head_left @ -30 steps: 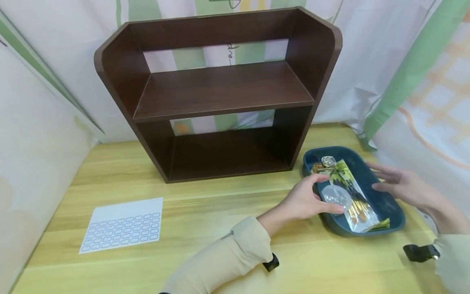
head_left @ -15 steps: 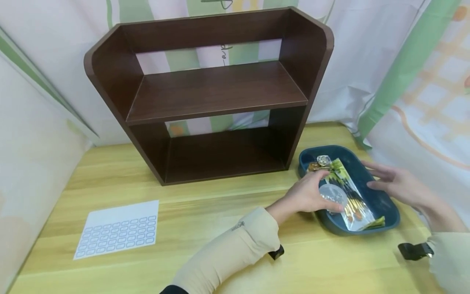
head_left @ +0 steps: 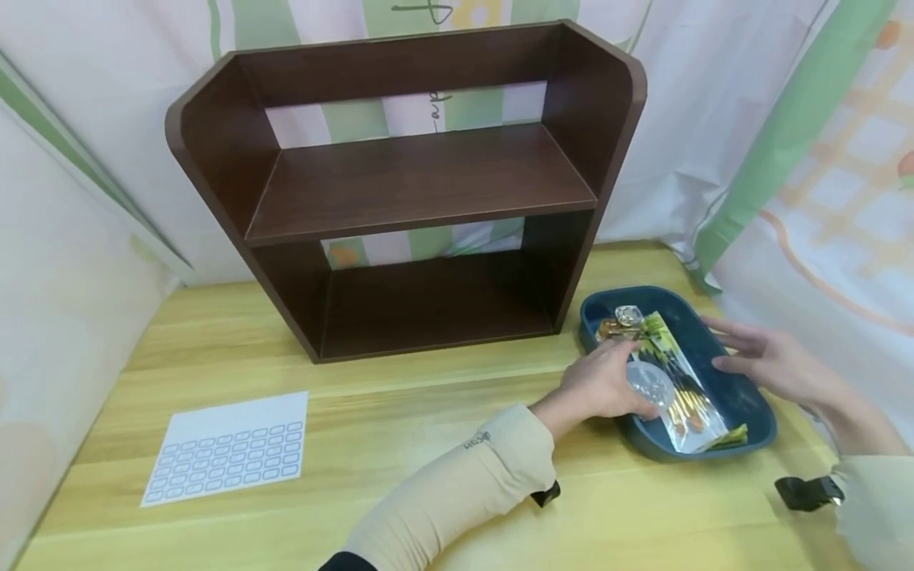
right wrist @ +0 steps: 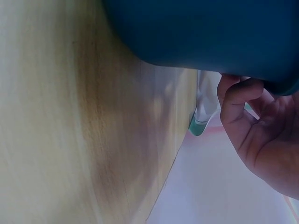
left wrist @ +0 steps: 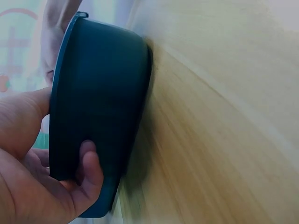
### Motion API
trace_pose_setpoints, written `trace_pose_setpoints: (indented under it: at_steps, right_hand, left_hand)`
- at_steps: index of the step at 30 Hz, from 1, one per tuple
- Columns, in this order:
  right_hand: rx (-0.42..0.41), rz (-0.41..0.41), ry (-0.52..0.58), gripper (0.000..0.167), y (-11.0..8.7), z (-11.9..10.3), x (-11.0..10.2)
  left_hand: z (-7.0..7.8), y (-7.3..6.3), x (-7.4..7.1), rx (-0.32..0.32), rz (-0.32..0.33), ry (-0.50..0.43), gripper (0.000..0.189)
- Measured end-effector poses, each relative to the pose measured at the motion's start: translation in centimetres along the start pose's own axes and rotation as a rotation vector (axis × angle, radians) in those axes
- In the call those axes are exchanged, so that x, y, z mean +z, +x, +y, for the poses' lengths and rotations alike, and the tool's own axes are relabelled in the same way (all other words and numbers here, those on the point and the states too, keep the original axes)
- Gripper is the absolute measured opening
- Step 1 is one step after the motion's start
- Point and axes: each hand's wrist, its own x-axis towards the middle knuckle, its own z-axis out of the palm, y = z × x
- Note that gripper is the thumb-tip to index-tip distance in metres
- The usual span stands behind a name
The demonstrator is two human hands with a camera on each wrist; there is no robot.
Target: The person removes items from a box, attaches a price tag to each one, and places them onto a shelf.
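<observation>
A dark blue plastic tub (head_left: 746, 396) stands at the right of the wooden table. My left hand (head_left: 600, 381) grips its left rim, thumb near a round clear plastic piece (head_left: 650, 385) inside; in the left wrist view, curled fingers (left wrist: 91, 172) lie against the outer wall. On the opposite side my right hand (head_left: 781, 361) holds the rim, and the right wrist view has its bent fingers (right wrist: 236, 100) against the wall under the edge. Also inside lie a clear packet of brushes (head_left: 689, 396) and a clear faceted knob-like piece (head_left: 628, 316). My left hand partly hides the contents.
A dark brown two-tier shelf (head_left: 428, 178) stands at the back of the table (head_left: 400, 396), its right side close to the tub. At the left lies a white sheet (head_left: 228, 448) printed with rows of blue-outlined boxes. Patterned curtains (head_left: 807, 159) hang behind and at the sides.
The head view has shifted slightly. My left forearm has swung a little to the right, its hand staying at the tub's left rim. The right hand and the contents look the same.
</observation>
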Motion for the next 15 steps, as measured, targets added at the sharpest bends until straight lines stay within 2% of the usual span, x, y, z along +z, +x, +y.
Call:
trace_pose_setpoints:
  at_steps: [8,15]
  right_hand:
    - [-0.008,0.008,0.008,0.069,-0.01,0.03,0.04]
    - [0.007,0.009,-0.006,0.069,-0.06,0.09,0.12]
  left_hand:
    - [0.11,0.26,0.07,0.009,0.005,0.06,0.081]
    - [0.42,0.69,0.11,-0.008,-0.023,0.104,0.082]
